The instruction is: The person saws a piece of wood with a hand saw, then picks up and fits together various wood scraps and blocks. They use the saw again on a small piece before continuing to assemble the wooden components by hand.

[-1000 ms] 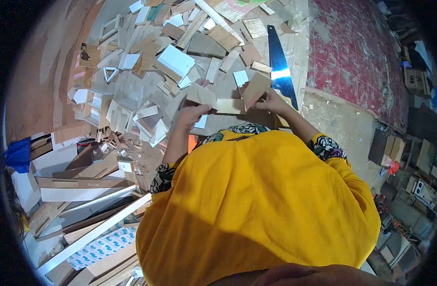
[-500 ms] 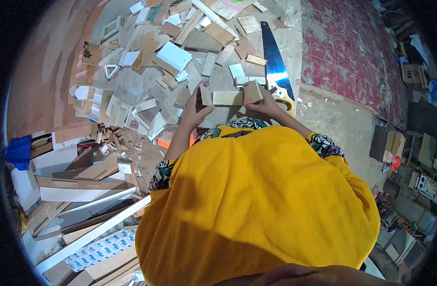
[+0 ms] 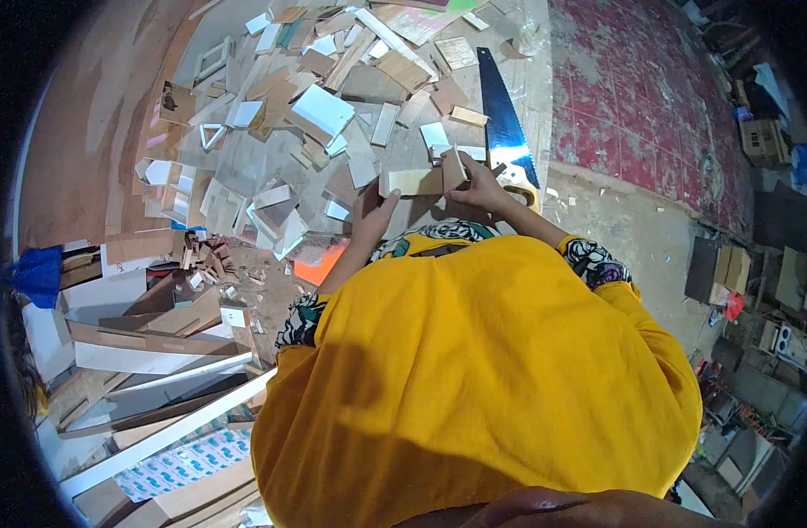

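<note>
My left hand (image 3: 374,214) grips a small upright wood piece (image 3: 385,179) at the left end of a pale wood strip (image 3: 416,182). At the strip's other end, my right hand (image 3: 481,187) has its fingers closed on a second small wood board (image 3: 454,171), which stands on edge. The strip lies crosswise between the two boards, close to or touching both; the exact contact is too small to tell. A handsaw (image 3: 504,110) with a pale handle lies just beyond my right hand, its blade pointing away from me.
Wood and white-faced offcuts (image 3: 324,113) lie scattered ahead and to the left. Small box-like wooden pieces (image 3: 181,192) stand at the left. Long boards (image 3: 157,348) are piled at lower left, near an orange sheet (image 3: 322,262). A worn red floor (image 3: 650,114) stretches to the right.
Both end boards have turned more upright and come in closer to the strip's ends. My right hand has shifted slightly left with its board. The view has moved a little.
</note>
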Demonstrator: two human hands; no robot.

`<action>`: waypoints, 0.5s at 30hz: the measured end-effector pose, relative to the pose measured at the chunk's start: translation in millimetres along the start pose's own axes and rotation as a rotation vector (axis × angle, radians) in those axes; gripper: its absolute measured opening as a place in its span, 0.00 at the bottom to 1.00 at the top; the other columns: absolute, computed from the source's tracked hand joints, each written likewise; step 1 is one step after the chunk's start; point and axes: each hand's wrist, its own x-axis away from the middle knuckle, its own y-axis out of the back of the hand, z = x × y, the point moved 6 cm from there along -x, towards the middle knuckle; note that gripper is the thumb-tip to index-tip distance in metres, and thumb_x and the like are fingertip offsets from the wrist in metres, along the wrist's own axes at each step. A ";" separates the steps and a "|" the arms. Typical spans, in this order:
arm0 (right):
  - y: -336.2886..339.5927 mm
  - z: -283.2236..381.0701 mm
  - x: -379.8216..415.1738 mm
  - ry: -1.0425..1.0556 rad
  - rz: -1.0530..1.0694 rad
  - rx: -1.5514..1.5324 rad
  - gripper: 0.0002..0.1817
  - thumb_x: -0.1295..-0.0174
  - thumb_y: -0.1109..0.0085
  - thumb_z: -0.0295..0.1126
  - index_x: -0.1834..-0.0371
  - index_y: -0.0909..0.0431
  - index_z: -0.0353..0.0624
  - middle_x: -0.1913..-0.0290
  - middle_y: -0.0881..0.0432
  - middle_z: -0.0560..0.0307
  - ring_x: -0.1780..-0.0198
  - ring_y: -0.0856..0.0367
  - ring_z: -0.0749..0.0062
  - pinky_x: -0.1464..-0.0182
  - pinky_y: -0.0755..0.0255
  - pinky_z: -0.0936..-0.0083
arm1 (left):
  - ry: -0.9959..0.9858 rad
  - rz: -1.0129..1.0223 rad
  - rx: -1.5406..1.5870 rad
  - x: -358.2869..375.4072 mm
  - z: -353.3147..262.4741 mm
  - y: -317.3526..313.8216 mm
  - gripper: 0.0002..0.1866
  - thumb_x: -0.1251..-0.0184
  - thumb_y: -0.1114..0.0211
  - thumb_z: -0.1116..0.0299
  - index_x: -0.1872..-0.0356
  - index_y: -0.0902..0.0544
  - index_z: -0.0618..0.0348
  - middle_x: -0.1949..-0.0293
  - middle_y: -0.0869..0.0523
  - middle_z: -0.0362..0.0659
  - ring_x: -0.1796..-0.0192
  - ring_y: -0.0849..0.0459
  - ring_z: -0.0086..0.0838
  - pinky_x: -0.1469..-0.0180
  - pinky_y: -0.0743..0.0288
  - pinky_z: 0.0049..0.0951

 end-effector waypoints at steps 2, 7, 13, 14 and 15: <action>0.4 -0.2 2.4 -0.006 -0.001 0.009 0.41 0.57 0.29 0.28 0.37 0.40 0.43 0.43 0.28 0.50 0.47 0.24 0.63 0.48 0.26 0.73 | 0.038 -0.006 0.058 -1.5 14.6 -1.8 0.24 0.39 0.40 0.68 0.43 0.29 0.67 0.52 0.19 0.48 0.51 0.22 0.27 0.48 0.30 0.27; -4.5 -12.4 1.5 -0.006 0.015 -0.066 0.41 0.58 0.28 0.27 0.38 0.39 0.42 0.44 0.28 0.51 0.47 0.24 0.63 0.46 0.27 0.72 | 0.041 -0.018 0.059 -0.1 10.1 -3.3 0.21 0.40 0.40 0.69 0.45 0.26 0.65 0.52 0.19 0.46 0.51 0.22 0.27 0.47 0.31 0.27; -3.6 -10.5 -4.1 0.097 0.003 0.248 0.41 0.57 0.31 0.22 0.37 0.40 0.44 0.42 0.31 0.51 0.44 0.27 0.63 0.42 0.30 0.72 | 0.103 -0.057 -0.113 -1.0 14.0 1.6 0.21 0.43 0.41 0.69 0.47 0.25 0.63 0.50 0.19 0.46 0.48 0.22 0.31 0.45 0.31 0.30; -1.6 -7.8 -3.9 0.111 0.010 0.264 0.38 0.57 0.31 0.23 0.39 0.38 0.42 0.45 0.28 0.49 0.45 0.26 0.59 0.42 0.31 0.70 | 0.101 -0.058 -0.113 -0.9 12.5 0.9 0.21 0.43 0.41 0.69 0.47 0.25 0.63 0.50 0.19 0.46 0.48 0.22 0.31 0.45 0.31 0.30; -0.2 -5.1 -3.8 0.126 0.017 0.281 0.36 0.58 0.31 0.24 0.41 0.35 0.41 0.48 0.25 0.46 0.46 0.25 0.56 0.42 0.32 0.69 | 0.152 -0.062 -0.233 0.5 8.8 0.6 0.22 0.43 0.41 0.69 0.47 0.26 0.63 0.51 0.19 0.48 0.48 0.22 0.31 0.45 0.31 0.30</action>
